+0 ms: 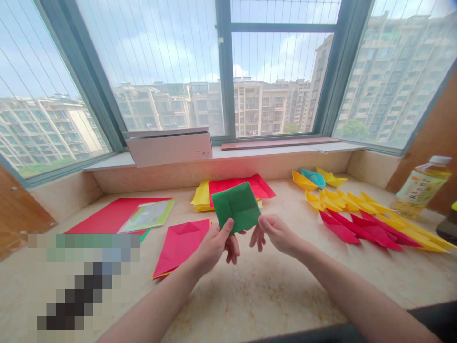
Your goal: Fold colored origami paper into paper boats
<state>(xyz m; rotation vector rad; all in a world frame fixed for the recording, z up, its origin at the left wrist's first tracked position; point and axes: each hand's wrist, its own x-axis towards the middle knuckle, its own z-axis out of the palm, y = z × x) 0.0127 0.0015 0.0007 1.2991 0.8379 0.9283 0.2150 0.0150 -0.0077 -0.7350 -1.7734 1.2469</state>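
A green folded paper square [238, 206], with crease lines across its face, is held up above the counter between my two hands. My left hand [220, 240] pinches its lower left corner, thumb on the front and the other fingers behind or hanging below. At the lower right corner, my right hand [273, 232] grips the paper between thumb and forefinger, the other fingers curled loosely beneath. Beside my left hand lies a stack of pink-red folded paper [182, 243] with yellow edges showing under it. Behind the green square, red paper [262, 186] rests over yellow paper [202, 195].
On the right stand several yellow paper boats [342, 200], red paper boats [371, 231] and one blue boat [313, 178]. A drink bottle [421, 186] is beyond them. Red sheets [107, 214] and a clear packet [148, 214] lie left. A white box [169, 147] sits on the sill.
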